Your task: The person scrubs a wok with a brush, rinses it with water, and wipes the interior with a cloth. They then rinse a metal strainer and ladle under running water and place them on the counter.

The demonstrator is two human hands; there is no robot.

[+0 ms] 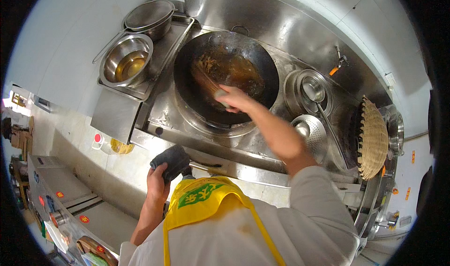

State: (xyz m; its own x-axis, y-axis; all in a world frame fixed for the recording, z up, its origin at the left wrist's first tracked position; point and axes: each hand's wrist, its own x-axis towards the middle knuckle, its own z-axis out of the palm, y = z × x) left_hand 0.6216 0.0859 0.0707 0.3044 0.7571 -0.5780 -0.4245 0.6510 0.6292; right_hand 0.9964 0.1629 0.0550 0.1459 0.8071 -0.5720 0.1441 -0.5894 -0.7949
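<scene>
A large black wok (182,64) sits on the steel range, with murky brown liquid (239,69) and brown bits inside. Over its lower middle, my right hand (233,99) is closed around the pale bound end of a brush (207,81), seemingly a bamboo wok brush; its blurred bristles reach into the liquid. My left hand (158,180) holds a folded dark cloth (170,162) in front of the range's front edge, to the lower left of the wok and apart from it.
Left of the wok, a steel tray (144,93) bears a bowl of yellow liquid (107,67) and a strainer (149,14) over a pot. To the right are a ladle (328,120), a perforated skimmer (318,136), a wicker basket (374,143) and a tap (339,62).
</scene>
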